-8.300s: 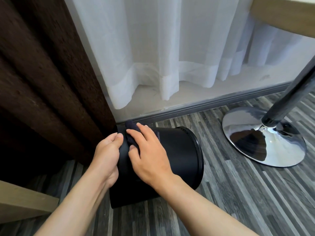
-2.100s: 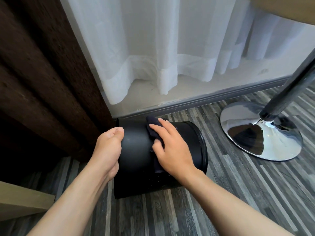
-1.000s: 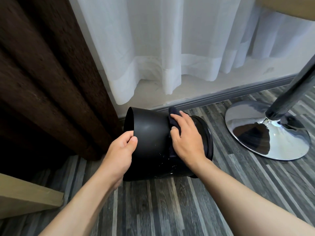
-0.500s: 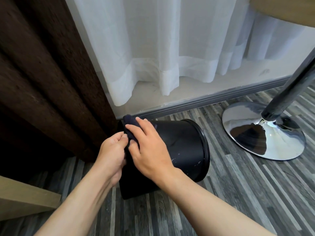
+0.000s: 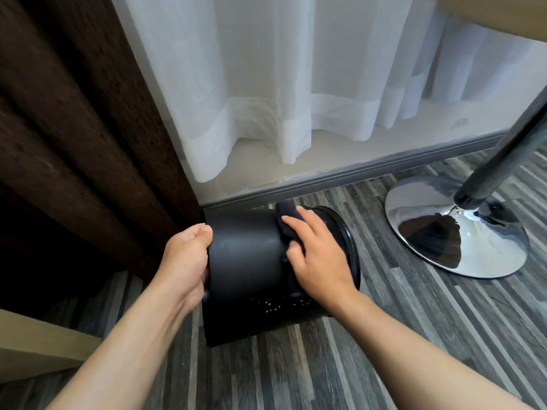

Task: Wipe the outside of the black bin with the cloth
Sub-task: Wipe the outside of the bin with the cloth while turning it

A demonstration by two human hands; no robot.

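Observation:
The black bin (image 5: 242,255) lies on its side on the striped wood floor, base to the left and open rim to the right. My left hand (image 5: 185,261) grips the base end, thumb on top of the edge. A dark cloth (image 5: 288,214) lies on the bin's upper side near the rim. My right hand (image 5: 319,255) presses it there with fingers laid flat; most of the cloth is hidden beneath the hand. Pale specks show on the bin's lower side.
A chrome table base (image 5: 461,241) with its slanted pole (image 5: 503,161) stands right of the bin. Behind are a grey baseboard (image 5: 355,173) and white sheer curtain (image 5: 281,84). A brown curtain (image 5: 74,113) hangs left. A wooden furniture edge (image 5: 35,344) juts in lower left.
My right hand has slid the cloth along the bin from the base end, beside my left hand, over to the rim end. My left hand stays at the base.

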